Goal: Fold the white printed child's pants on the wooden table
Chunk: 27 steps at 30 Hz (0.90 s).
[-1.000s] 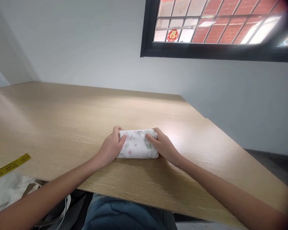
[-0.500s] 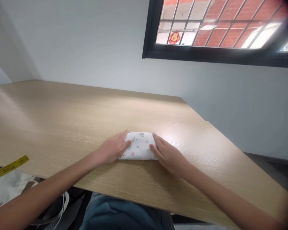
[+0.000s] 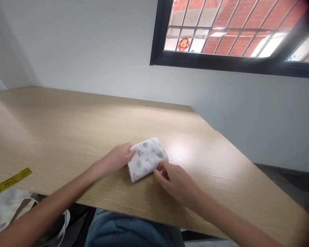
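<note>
A folded white cloth (image 3: 146,159) with small printed pictures is tilted above or on the wooden table; its left corner points toward me. My left hand (image 3: 119,156) grips its left edge, thumb on top and the other fingers behind or under it. At the near right edge is my right hand (image 3: 170,175), its thumb and curled forefinger closed at the cloth's rim. The underside of the cloth and the fingers beneath it are hidden.
The light wooden table (image 3: 67,120) runs back to a white wall with a dark-framed, barred window (image 3: 221,61). A yellow strip with print (image 3: 10,181) lies at the left front edge. Below it hangs a pale bag (image 3: 5,209).
The cloth has turned so that its right side is farther from me and its left side nearer. My right hand has shifted from its right end to the near edge, fingers now curled.
</note>
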{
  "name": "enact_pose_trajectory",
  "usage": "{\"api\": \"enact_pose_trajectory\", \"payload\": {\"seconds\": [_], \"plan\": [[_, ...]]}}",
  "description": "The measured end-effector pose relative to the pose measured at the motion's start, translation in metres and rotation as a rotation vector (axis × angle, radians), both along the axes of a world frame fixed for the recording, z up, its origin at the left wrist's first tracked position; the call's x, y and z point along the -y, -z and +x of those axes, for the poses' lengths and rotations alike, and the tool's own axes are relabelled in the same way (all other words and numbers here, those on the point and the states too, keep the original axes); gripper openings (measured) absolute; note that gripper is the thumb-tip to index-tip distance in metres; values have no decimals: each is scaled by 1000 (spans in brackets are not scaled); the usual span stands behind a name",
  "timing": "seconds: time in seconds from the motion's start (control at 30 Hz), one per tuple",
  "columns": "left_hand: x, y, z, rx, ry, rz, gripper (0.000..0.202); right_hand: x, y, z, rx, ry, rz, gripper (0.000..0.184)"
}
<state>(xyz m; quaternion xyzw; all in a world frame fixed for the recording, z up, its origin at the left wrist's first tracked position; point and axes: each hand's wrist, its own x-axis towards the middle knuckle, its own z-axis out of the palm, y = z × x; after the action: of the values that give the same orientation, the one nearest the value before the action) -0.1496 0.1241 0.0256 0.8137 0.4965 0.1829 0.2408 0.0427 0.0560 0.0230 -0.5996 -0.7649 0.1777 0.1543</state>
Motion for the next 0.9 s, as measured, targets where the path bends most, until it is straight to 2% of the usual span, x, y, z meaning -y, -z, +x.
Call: {"api": "enact_pose_trajectory", "payload": {"seconds": [0.1,0.2,0.27,0.37,0.5,0.63,0.73,0.83,0.9], "plan": [[31,11,-1,37,-111,-24,28,-22,-1,9,-95,24,-37,15],[50,15,-1,135,-243,-151,30,-29,-3,17,-169,30,-108,19],[52,14,1,245,-309,-204,37,-27,-4,19,-209,42,-123,21],[45,11,6,366,-374,-159,42,-25,-7,14,-316,71,-127,20],[39,10,16,204,-339,-86,31,-31,-8,-2,-489,19,-254,22],[50,12,36,93,-371,-78,28,-30,-8,-3,-475,47,-314,25],[66,11,64,66,-323,-68,27,-16,-9,20,-400,110,-275,30],[85,4,100,-10,-132,-51,26,10,-7,62,-329,206,-212,34],[99,-3,123,-58,-1,-105,30,36,1,94,-340,285,-171,38]]}}
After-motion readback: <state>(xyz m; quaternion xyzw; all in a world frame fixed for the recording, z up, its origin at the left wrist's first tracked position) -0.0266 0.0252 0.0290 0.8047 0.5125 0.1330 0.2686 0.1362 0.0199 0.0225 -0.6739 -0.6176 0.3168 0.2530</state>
